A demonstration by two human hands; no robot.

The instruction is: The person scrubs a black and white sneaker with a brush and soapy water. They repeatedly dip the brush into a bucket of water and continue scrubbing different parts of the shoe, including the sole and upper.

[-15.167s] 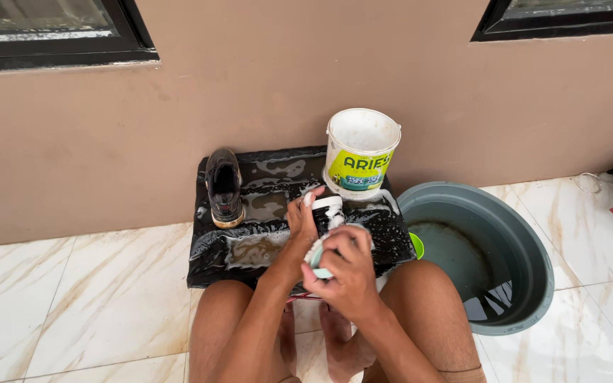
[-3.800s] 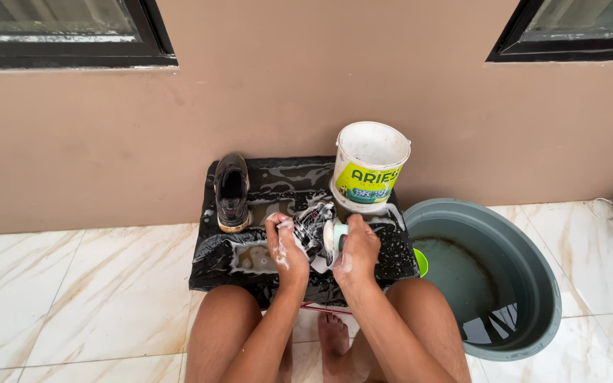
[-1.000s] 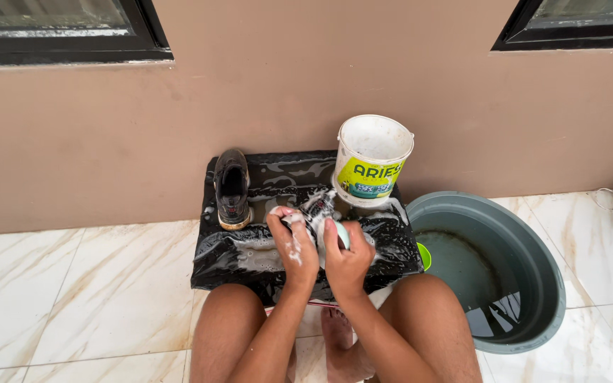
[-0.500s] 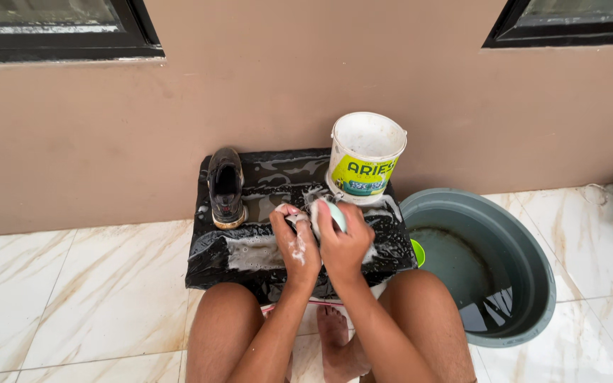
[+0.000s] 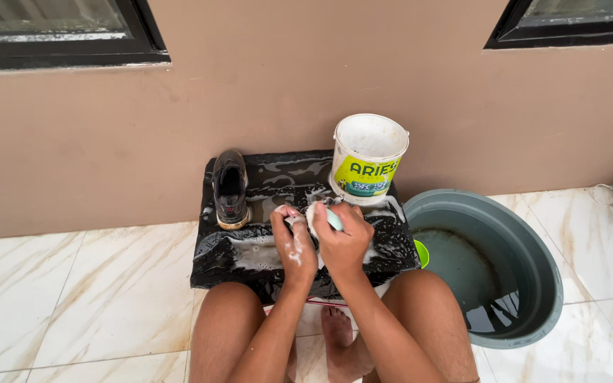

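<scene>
My left hand [image 5: 294, 245], covered in white suds, grips a dark soapy shoe [image 5: 305, 215] that is mostly hidden under both hands. My right hand [image 5: 344, 234] is closed on a pale brush [image 5: 330, 217] pressed against that shoe. Both hands are over a wet black mat [image 5: 250, 248] streaked with foam. A second dark shoe [image 5: 230, 188] stands at the mat's far left corner, toe pointing to me.
A white plastic bucket [image 5: 367, 157] stands at the mat's far right by the tan wall. A large grey basin [image 5: 492, 262] with some dark water sits on the marble floor to my right. A green object [image 5: 421, 253] peeks between mat and basin. My bare knees frame the mat.
My hands stay together on the shoe, shifting slightly as the brush rubs it. Much earlier the shoe was lifted closer to me; now it is low over the mat.
</scene>
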